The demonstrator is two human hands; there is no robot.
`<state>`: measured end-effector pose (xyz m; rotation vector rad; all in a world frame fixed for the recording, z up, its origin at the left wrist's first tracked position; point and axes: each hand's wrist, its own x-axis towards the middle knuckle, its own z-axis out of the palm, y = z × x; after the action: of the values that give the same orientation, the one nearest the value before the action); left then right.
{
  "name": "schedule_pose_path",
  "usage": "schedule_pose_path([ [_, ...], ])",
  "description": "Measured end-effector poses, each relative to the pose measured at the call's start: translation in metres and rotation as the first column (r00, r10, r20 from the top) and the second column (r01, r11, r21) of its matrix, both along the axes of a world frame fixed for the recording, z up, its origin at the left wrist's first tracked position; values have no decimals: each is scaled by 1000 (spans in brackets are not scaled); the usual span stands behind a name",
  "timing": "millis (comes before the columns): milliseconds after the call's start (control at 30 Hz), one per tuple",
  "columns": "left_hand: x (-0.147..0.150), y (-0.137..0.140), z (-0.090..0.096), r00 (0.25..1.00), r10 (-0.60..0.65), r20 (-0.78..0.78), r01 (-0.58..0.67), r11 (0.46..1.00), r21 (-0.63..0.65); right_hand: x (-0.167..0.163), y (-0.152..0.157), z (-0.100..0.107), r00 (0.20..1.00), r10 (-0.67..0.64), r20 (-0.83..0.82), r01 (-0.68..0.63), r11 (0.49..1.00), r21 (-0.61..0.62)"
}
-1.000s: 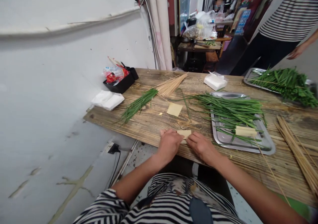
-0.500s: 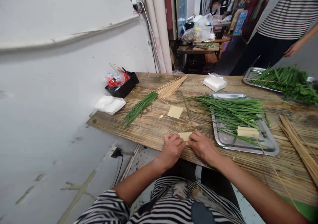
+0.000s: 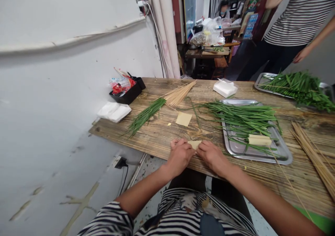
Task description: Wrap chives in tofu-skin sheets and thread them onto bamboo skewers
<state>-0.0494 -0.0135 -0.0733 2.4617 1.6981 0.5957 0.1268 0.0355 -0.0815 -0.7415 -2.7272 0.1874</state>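
Note:
At the table's near edge, my left hand [image 3: 181, 155] and my right hand [image 3: 211, 156] are closed on opposite ends of a pale yellow tofu sheet [image 3: 194, 144]. Fingers cover most of it, and only a narrow middle part shows; whether anything is inside is hidden. A second, square tofu sheet [image 3: 183, 119] lies flat just beyond my hands. To my right, a metal tray [image 3: 231, 149] bears long green chives [image 3: 243, 115] and pale tofu rolls [image 3: 259, 139] with a thin skewer at one end.
Bamboo skewers [image 3: 179, 93] fan out beside a chive bunch [image 3: 148, 115]. More skewers [image 3: 312, 155] lie at right. Napkins [image 3: 114, 111], a black box [image 3: 128, 93] and a tissue pack [image 3: 225, 88] stand farther back. A second chive tray [image 3: 261, 81] is near a standing person [image 3: 295, 27].
Less of the sheet shows between my hands, which stay in almost the same place. The standing person has shifted and a bent arm has come into view. The camera view has moved slightly.

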Motion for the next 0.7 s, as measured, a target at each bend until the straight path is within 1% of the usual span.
schedule_pose_path([
  [100, 0, -9, -6, 1000, 19, -21, -17, 994, 107, -2, 10, -4, 997, 53, -49, -57, 995, -85],
  [200, -3, -13, -14, 1000, 4, -27, 2, 981, 193, -3, 16, -5, 992, 72, -100, -89, 981, -175],
  [300, -7, -14, -18, 997, -53, -51, 63, 973, 223, -6, 19, -3, 991, 60, -123, -88, 967, -238],
  [400, -9, -12, -18, 993, -112, -23, 115, 965, 238, -6, 19, 1, 989, 64, -131, -97, 960, -263],
  [467, -9, -10, -15, 992, -123, 10, 118, 969, 216, -4, 19, 3, 988, 70, -139, -106, 958, -268],
  [600, -8, -5, -6, 995, -100, 20, 98, 991, 92, 2, 20, 1, 984, 62, -168, -109, 952, -285],
  [700, -8, -1, 0, 993, -114, 6, 114, 993, 16, 3, 19, 1, 986, 58, -159, -98, 962, -255],
])
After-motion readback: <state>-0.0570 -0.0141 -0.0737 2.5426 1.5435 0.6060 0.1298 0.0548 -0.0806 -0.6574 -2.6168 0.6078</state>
